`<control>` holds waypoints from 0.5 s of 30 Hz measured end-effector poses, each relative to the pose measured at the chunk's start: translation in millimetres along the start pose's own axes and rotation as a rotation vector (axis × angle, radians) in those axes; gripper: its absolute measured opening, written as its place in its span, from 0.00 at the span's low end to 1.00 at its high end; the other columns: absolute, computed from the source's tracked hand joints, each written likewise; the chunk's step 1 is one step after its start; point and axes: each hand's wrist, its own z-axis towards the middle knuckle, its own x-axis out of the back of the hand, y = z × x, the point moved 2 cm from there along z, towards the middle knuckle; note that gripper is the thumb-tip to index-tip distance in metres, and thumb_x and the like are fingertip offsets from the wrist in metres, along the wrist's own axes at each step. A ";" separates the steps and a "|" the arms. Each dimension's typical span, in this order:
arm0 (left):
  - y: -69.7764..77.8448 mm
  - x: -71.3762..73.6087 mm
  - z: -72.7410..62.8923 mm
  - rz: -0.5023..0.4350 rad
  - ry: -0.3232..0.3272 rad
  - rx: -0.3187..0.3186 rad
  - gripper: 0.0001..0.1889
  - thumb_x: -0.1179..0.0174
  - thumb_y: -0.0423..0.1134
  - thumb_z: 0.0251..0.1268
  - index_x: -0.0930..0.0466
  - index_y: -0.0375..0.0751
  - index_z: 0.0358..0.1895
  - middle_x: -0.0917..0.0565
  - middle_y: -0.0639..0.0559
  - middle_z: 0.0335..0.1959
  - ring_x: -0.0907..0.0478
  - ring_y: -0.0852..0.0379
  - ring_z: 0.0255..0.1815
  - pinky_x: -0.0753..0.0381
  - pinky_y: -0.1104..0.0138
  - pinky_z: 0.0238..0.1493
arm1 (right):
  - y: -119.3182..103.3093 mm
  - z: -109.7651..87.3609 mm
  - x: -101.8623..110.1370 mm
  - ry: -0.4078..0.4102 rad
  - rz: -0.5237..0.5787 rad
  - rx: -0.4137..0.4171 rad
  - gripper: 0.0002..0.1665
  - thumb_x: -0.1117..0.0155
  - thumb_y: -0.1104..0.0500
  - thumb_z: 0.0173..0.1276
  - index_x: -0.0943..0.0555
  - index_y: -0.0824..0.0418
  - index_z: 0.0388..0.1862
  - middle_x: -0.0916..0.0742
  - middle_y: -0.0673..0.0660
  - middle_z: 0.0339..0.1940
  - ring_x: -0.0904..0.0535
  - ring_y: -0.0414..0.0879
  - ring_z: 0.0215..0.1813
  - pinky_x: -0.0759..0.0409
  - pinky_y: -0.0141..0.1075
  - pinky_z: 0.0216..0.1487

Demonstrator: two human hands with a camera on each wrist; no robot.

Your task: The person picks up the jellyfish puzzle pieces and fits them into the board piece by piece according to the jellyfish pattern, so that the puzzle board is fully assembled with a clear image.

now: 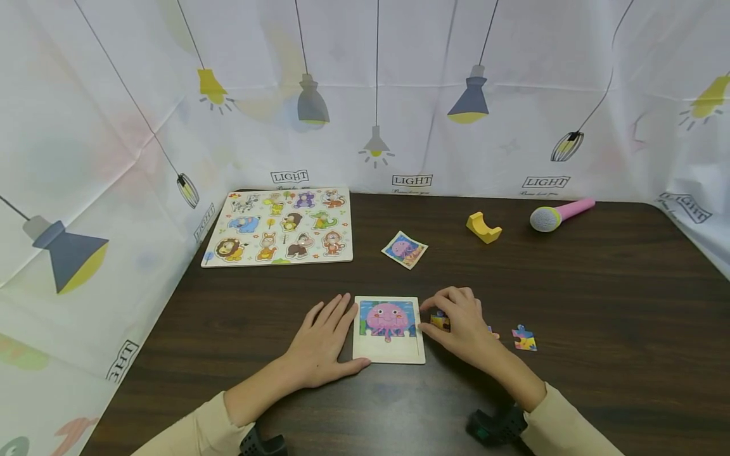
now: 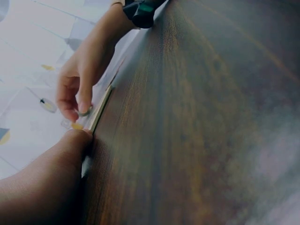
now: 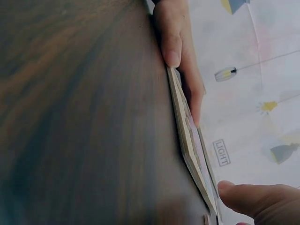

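A small wooden jigsaw tray (image 1: 390, 352) lies in front of me, with a pink octopus picture (image 1: 388, 316) across its upper part and plain wood below. My left hand (image 1: 325, 345) rests flat along the tray's left side, fingers spread and thumb at the lower left corner. At the right edge, the thumb and index fingertips of my right hand (image 1: 459, 323) touch the frame. Beneath that hand, a yellowish puzzle piece (image 1: 440, 320) shows between thumb and index finger, partly covered. The left wrist view shows the right hand (image 2: 82, 82) bent down beside the tray's edge.
Another puzzle piece (image 1: 524, 338) lies to the right. Behind the tray is a small octopus picture card (image 1: 405, 249). Farther back stand a white animal puzzle board (image 1: 279, 225), a yellow arched block (image 1: 483, 228) and a pink toy microphone (image 1: 561, 214). A patterned cloth hangs behind the table.
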 end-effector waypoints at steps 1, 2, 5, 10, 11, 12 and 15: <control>-0.1 -0.3 -0.1 0.001 -0.001 0.002 0.50 0.68 0.76 0.55 0.51 0.40 0.72 0.53 0.44 0.73 0.58 0.50 0.72 0.57 0.51 0.66 | 1.7 -1.2 1.1 -0.003 -0.005 -0.001 0.15 0.27 0.55 0.51 0.19 0.54 0.38 0.23 0.53 0.40 0.37 0.51 0.47 0.41 0.48 0.43; -0.2 -0.6 0.0 0.003 -0.001 0.004 0.50 0.68 0.76 0.55 0.52 0.40 0.72 0.53 0.44 0.73 0.59 0.50 0.72 0.57 0.51 0.66 | 3.5 -2.4 2.1 -0.006 -0.011 -0.001 0.16 0.27 0.55 0.51 0.19 0.54 0.39 0.23 0.53 0.40 0.37 0.51 0.47 0.41 0.47 0.43; -0.6 -1.6 -0.2 0.009 0.002 0.004 0.50 0.69 0.76 0.55 0.52 0.40 0.72 0.53 0.44 0.73 0.59 0.50 0.72 0.57 0.51 0.66 | 8.6 -6.0 4.3 -0.006 -0.024 0.002 0.18 0.27 0.54 0.51 0.19 0.55 0.41 0.23 0.54 0.42 0.37 0.51 0.47 0.42 0.47 0.41; -0.9 -2.3 -0.5 0.011 0.007 0.003 0.50 0.69 0.76 0.55 0.51 0.40 0.72 0.52 0.44 0.73 0.58 0.50 0.72 0.56 0.51 0.66 | 15.2 -11.5 6.1 -0.009 -0.048 0.010 0.21 0.28 0.51 0.52 0.20 0.55 0.45 0.22 0.55 0.44 0.36 0.53 0.47 0.43 0.46 0.40; -0.9 -2.2 -0.5 0.010 0.006 0.004 0.50 0.69 0.76 0.55 0.51 0.40 0.72 0.52 0.44 0.73 0.58 0.50 0.72 0.56 0.51 0.66 | 16.6 -12.5 6.1 -0.014 -0.052 0.009 0.22 0.29 0.51 0.52 0.20 0.55 0.46 0.23 0.55 0.44 0.36 0.53 0.47 0.43 0.47 0.40; -0.9 -2.1 -0.6 0.008 0.005 0.005 0.50 0.69 0.76 0.55 0.51 0.40 0.72 0.52 0.44 0.73 0.58 0.50 0.72 0.56 0.51 0.66 | 17.9 -13.4 6.0 -0.020 -0.057 0.008 0.23 0.29 0.50 0.53 0.20 0.55 0.47 0.23 0.55 0.44 0.36 0.53 0.47 0.43 0.47 0.40; -0.8 -1.9 -0.8 0.004 0.003 0.007 0.50 0.69 0.76 0.55 0.51 0.40 0.72 0.52 0.44 0.73 0.59 0.50 0.72 0.57 0.51 0.66 | 21.2 -15.9 5.6 -0.037 -0.066 0.001 0.25 0.29 0.48 0.53 0.21 0.55 0.49 0.23 0.56 0.45 0.37 0.53 0.48 0.43 0.47 0.40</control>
